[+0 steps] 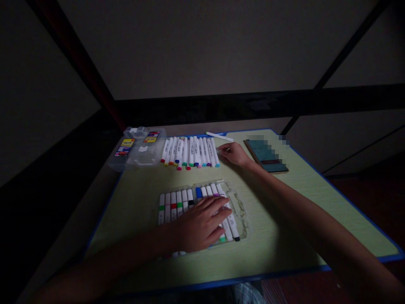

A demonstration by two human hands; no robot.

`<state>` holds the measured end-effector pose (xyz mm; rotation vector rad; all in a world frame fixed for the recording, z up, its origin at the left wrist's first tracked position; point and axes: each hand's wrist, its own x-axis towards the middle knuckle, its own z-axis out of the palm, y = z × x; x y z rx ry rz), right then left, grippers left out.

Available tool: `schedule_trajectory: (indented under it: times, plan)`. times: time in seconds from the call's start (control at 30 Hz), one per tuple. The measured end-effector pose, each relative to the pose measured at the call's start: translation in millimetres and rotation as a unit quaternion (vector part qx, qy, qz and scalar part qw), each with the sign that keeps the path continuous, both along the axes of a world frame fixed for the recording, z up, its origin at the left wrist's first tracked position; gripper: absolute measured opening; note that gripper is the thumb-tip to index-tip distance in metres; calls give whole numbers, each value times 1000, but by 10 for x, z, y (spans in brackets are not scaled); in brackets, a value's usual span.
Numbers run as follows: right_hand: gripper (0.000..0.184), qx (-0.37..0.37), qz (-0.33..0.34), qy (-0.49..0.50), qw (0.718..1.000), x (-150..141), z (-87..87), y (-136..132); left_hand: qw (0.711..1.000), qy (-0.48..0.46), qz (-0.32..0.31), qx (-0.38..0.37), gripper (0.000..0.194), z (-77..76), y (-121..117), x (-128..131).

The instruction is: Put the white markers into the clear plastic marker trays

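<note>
My left hand lies palm down with fingers stretched over white markers in a clear plastic tray near the table's front. It hides the middle of that set. My right hand is at the right end of a row of white markers with coloured caps. Its thumb and forefinger are drawn together beside the last marker; whatever is between them is too small to make out. Behind that row lies a single marker with a green end, apart from the others.
Clear plastic cases with coloured labels stand at the back left, partly over the table's edge. A phone or tablet lies right of my right hand. The pale table has a blue rim, with a wall behind it.
</note>
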<state>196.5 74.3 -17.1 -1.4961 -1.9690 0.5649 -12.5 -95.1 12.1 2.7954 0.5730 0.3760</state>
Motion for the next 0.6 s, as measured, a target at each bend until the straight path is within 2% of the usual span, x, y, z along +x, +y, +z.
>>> schedule_trajectory:
  times: [0.13, 0.27, 0.43, 0.6]
  plan:
    - [28, 57, -83, -44, 994, 103, 4, 164, 1000, -7, 1, -2, 35, -9, -5, -3]
    - [27, 83, -144, -77, 983, 214, -15, 352, 1000, -5, 3, -7, 35, -8, -10, -6]
    - [30, 93, -198, -101, 971, 258, -90, 498, 1000, 5, 5, -10, 35, 16, -13, -4]
    - [30, 79, -221, -109, 966, 217, -179, 538, 1000, 3, 0, -8, 36, 1, -9, -5]
